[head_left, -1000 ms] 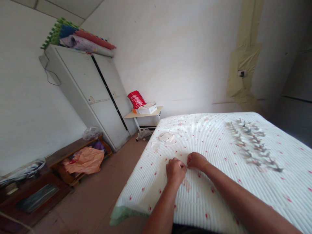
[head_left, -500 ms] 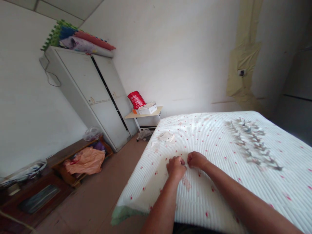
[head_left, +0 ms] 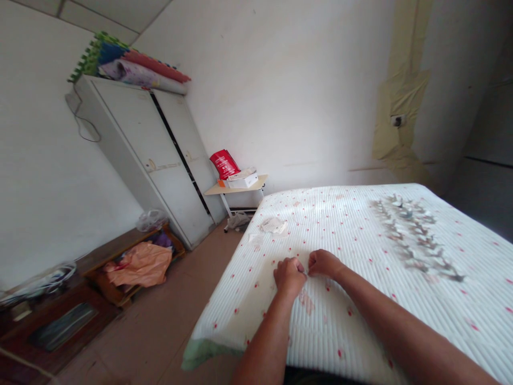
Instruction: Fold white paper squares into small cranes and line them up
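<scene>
My left hand (head_left: 290, 276) and my right hand (head_left: 323, 264) are close together above the white ribbed bed cover (head_left: 320, 337) with red dots. Both have their fingers curled in a pinch, fingertips facing each other. Whatever lies between the fingertips is too small to make out. Beyond my left hand, some crumpled whitish paper pieces (head_left: 273, 224) lie on the cover. To the right, several small grey-and-white folded-looking objects (head_left: 417, 230) stand in rows, blurred.
Behind the bed's left corner, a small table (head_left: 256, 183) holds a white box (head_left: 243, 179) and a red bag (head_left: 224, 164). A grey cabinet (head_left: 140, 144) stands left of it. An orange plastic bag (head_left: 140, 264) lies on a low wooden shelf unit (head_left: 108, 246).
</scene>
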### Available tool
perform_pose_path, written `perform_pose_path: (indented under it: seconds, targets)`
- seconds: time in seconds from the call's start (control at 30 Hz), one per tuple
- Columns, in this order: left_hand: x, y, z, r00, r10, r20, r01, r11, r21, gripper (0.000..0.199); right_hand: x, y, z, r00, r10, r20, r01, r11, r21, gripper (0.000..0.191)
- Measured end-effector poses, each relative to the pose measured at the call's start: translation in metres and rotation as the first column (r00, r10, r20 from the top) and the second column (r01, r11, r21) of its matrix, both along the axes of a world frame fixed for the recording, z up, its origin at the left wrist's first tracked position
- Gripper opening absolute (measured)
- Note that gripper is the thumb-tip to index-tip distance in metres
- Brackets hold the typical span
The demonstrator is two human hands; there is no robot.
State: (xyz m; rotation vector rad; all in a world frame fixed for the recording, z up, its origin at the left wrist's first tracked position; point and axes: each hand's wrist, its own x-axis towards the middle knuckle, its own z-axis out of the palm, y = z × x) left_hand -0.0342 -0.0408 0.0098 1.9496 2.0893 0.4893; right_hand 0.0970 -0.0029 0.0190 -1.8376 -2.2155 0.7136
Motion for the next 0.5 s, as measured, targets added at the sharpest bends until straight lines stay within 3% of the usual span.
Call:
perform_pose_path:
  seconds: [0.33, 0.5]
  targets:
    - [-0.001, 0.0, -0.001, 1.0, -0.009, -0.015, 0.009, 1.0, 0.0, 0.01, 0.001, 0.001, -0.01, 1.0, -0.001, -0.001, 0.001, 0.998, 0.058, 0.015]
    - [0.0, -0.006, -0.003, 0.999, -0.033, -0.022, 0.034, 0.999, 0.033, 0.01, 0.01, -0.002, -0.015, 0.991, 0.096, -0.091, -0.085, 0.989, 0.122, 0.036]
